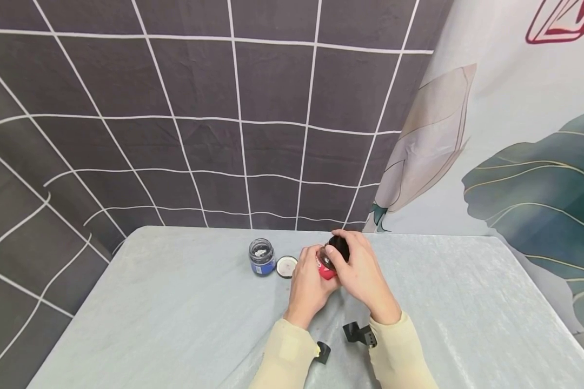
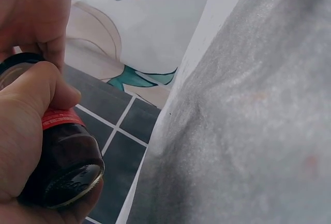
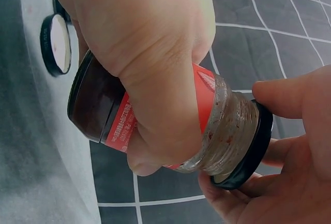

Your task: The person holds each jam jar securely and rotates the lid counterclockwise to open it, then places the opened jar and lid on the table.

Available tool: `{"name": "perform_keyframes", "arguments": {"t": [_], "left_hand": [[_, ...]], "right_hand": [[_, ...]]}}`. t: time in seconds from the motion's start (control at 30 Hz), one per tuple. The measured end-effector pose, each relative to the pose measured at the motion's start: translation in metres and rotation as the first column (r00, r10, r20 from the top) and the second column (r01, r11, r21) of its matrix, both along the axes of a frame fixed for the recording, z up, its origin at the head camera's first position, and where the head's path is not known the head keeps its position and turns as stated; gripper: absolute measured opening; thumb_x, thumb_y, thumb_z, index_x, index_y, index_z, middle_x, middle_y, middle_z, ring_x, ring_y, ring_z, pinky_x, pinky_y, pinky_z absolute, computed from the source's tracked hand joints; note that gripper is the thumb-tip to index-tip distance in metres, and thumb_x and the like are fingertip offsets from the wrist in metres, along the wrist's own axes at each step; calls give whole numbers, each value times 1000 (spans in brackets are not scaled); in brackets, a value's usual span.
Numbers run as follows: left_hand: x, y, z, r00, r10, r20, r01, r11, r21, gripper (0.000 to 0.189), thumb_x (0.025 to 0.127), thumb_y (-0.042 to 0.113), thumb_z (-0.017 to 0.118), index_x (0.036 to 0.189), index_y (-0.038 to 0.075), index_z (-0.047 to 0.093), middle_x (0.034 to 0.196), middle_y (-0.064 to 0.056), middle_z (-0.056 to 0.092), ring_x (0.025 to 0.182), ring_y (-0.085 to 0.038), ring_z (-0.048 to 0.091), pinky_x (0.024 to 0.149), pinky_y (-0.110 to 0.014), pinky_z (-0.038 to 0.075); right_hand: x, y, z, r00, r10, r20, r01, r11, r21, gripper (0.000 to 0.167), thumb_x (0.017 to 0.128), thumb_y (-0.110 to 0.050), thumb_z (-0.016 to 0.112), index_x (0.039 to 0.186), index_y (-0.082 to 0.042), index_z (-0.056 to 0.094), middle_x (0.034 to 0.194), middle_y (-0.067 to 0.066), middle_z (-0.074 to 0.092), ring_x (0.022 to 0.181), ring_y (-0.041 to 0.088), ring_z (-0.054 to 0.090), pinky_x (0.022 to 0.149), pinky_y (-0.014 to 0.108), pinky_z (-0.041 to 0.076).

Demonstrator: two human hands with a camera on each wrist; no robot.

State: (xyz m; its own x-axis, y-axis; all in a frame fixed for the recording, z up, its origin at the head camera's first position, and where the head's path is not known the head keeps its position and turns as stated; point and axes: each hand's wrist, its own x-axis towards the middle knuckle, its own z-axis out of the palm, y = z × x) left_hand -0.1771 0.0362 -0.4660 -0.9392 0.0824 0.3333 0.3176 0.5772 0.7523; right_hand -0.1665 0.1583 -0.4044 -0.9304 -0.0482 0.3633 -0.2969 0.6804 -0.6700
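Note:
My left hand (image 1: 307, 286) grips a glass jar with a red label (image 1: 326, 271) around its middle, held tilted above the table. Dark contents fill the jar's lower part, and reddish smears mark the glass near its neck. A black lid (image 3: 248, 154) is at the jar's mouth. Fingers and thumb of my right hand (image 1: 367, 273) pinch this lid by its edge. In the left wrist view the base of the jar (image 2: 72, 167) shows below my left thumb.
An uncovered glass jar with a blue label (image 1: 263, 266) stands on the cloth-covered table (image 1: 175, 313), left of my hands. Beside it lies a loose lid (image 1: 286, 267), pale inside up. A dark tiled-pattern curtain (image 1: 199, 146) hangs behind.

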Motion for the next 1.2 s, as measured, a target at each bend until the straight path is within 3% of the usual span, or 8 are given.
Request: {"name": "perform_keyframes", "arguments": {"t": [1.2], "left_hand": [[-2,1,-2,998,37,54,-39,999,24,58,76,32,80,124,10,58,111,-3,59,97,-22,62,86,-40,51]], "right_hand": [[-1,4,1,999,-42,26,44,998,-48,43,98,-22,63,133,1,56,125,24,56,113,36,56,97,54,44]]}}
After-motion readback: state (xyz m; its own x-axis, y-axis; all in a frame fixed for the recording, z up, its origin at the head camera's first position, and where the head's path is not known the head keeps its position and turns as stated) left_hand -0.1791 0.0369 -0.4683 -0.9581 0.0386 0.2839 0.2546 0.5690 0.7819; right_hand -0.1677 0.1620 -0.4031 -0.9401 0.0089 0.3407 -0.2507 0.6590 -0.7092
